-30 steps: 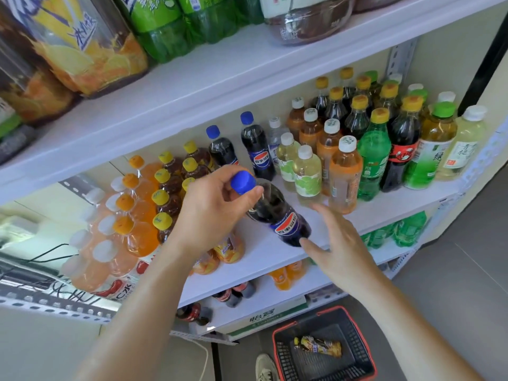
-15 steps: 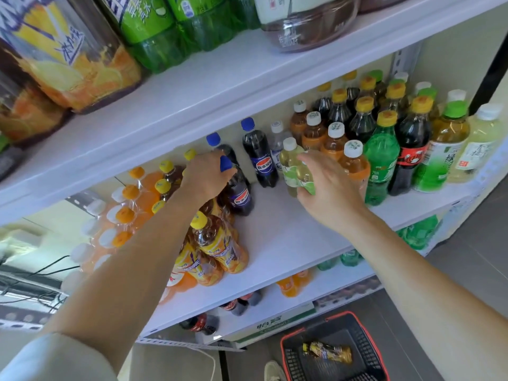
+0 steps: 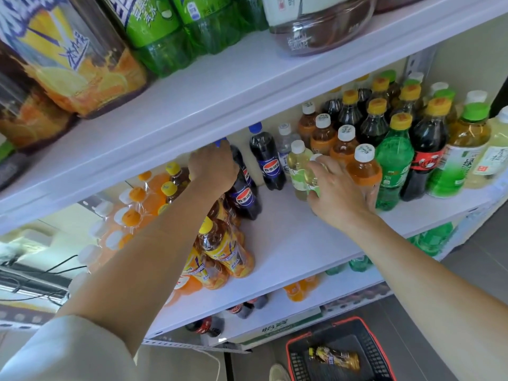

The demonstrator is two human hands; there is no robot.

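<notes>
My left hand (image 3: 213,167) grips the neck and blue cap of a dark cola bottle (image 3: 244,198). That bottle stands upright on the white middle shelf (image 3: 288,243), close to the back wall and in front of another cola bottle. A further cola bottle (image 3: 266,163) stands just to its right. My right hand (image 3: 339,191) is wrapped around a pale bottle with a green label (image 3: 312,178), next to a matching bottle (image 3: 297,166). My hand covers most of the gripped bottle.
Yellow-capped tea bottles (image 3: 225,248) and orange drinks (image 3: 143,199) crowd the shelf's left. Green, dark and amber bottles (image 3: 393,166) fill the right. Large bottles sit on the upper shelf (image 3: 220,86). A red-rimmed basket (image 3: 346,322) on the floor holds one bottle (image 3: 334,358).
My left hand carried the tilted cola bottle from the shelf front to the back and stood it upright. My right hand reached in and took hold of the pale bottle.
</notes>
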